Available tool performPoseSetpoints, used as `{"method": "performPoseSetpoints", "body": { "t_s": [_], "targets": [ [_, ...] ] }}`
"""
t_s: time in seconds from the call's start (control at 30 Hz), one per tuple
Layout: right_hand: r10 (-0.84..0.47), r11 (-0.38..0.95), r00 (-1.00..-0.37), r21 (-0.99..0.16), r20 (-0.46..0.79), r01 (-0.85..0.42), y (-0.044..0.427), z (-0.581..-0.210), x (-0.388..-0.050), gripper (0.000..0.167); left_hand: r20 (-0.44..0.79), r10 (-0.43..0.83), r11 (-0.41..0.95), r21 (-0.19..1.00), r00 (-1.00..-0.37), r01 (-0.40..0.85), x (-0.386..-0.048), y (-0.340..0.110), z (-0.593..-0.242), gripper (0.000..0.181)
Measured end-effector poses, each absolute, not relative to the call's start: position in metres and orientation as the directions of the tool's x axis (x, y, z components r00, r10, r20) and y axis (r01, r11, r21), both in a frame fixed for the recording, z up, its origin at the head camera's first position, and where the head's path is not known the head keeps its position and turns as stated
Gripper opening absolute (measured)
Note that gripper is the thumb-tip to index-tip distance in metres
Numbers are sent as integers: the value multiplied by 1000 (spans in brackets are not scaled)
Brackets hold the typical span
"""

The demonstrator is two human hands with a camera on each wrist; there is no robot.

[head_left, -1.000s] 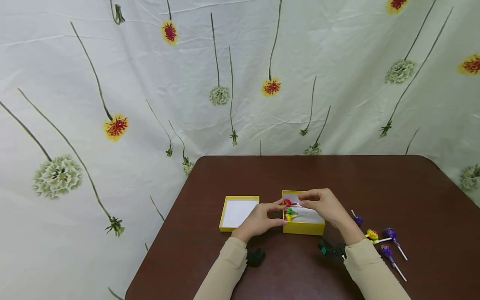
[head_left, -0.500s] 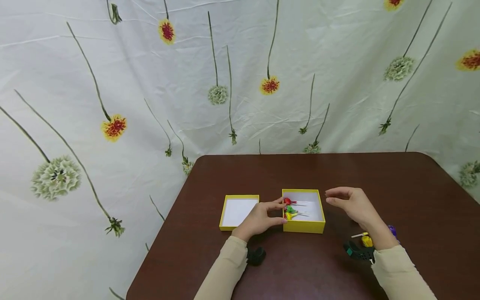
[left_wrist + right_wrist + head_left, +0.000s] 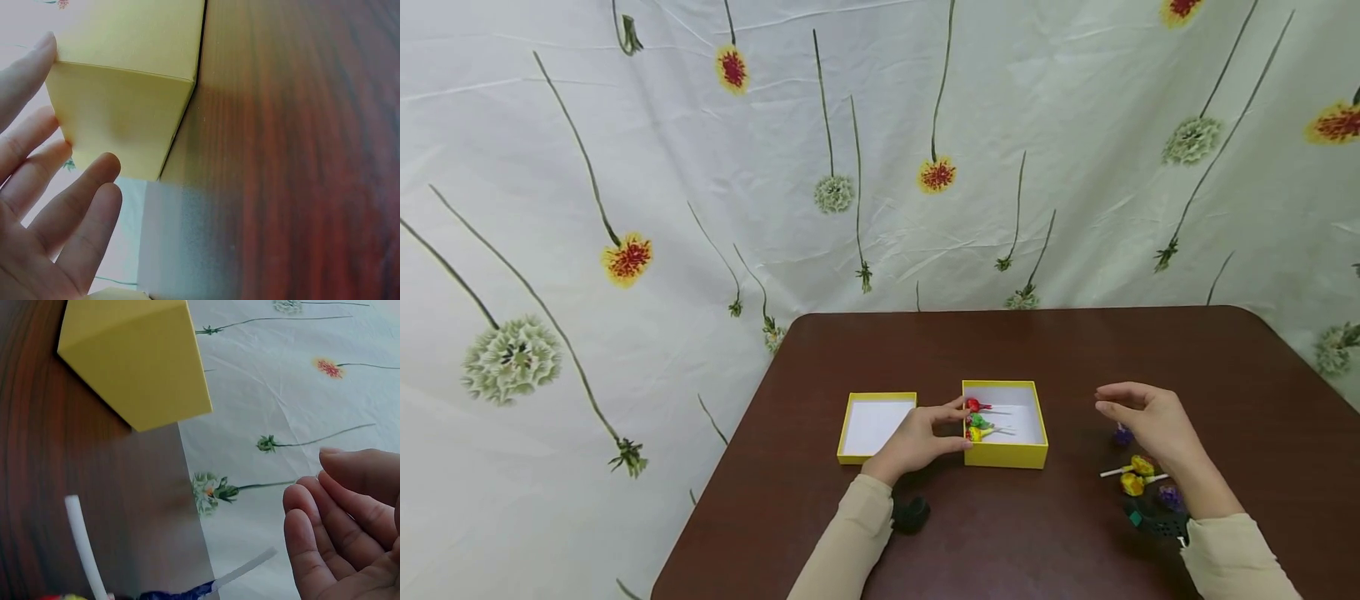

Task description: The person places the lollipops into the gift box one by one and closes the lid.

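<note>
My left hand (image 3: 917,437) rests against the left side of an open yellow box (image 3: 1006,455), thumb at its front corner and fingertips at the rim. In the left wrist view those fingers (image 3: 103,165) look nearly straight along the box wall. Inside the box lie a red lollipop (image 3: 975,405), a green lollipop (image 3: 979,420) and a yellow lollipop (image 3: 977,433), sticks pointing right. Off to the right, my right hand (image 3: 1157,421) hovers above loose lollipops, loosely bent and holding nothing. Below it are yellow lollipops (image 3: 1133,483) and a purple lollipop (image 3: 1123,436).
A yellow-rimmed box lid (image 3: 877,425) with a white inside lies left of the box. Another purple lollipop (image 3: 1170,497) is partly hidden by the right wrist. The brown table (image 3: 1000,533) meets a flower-printed cloth (image 3: 880,150) behind.
My right hand has left the box and moved right to over the loose lollipops. The red lollipop it was touching now lies in the box. The left hand has stayed at the box.
</note>
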State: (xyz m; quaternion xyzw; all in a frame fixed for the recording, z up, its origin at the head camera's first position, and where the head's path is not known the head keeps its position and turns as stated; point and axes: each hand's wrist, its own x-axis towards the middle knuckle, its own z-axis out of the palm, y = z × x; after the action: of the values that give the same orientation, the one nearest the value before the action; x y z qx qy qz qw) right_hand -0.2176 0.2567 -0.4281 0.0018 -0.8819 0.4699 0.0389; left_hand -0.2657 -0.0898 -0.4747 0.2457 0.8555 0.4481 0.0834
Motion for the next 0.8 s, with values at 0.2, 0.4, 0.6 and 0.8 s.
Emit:
{"method": "performPoseSetpoints", "body": {
  "t_s": [0.2, 0.4, 0.6, 0.8],
  "targets": [
    [76, 536, -996, -844, 41, 6, 272, -431, -215, 51, 79, 497, 470, 813, -864, 345, -264, -90, -473, 50],
    [81, 553, -997, -832, -5, 48, 287, -441, -214, 52, 83, 496, 483, 801, -864, 354, -266, -91, -476, 51],
    [40, 584, -999, -810, -31, 49, 299, -451, -215, 45, 81, 495, 487, 799, -865, 353, -265, -90, -475, 51],
    [-55, 601, -998, -799, -33, -6, 306, -460, -219, 39, 80, 493, 487, 800, -867, 351, -265, -90, -474, 51]
  ]
}}
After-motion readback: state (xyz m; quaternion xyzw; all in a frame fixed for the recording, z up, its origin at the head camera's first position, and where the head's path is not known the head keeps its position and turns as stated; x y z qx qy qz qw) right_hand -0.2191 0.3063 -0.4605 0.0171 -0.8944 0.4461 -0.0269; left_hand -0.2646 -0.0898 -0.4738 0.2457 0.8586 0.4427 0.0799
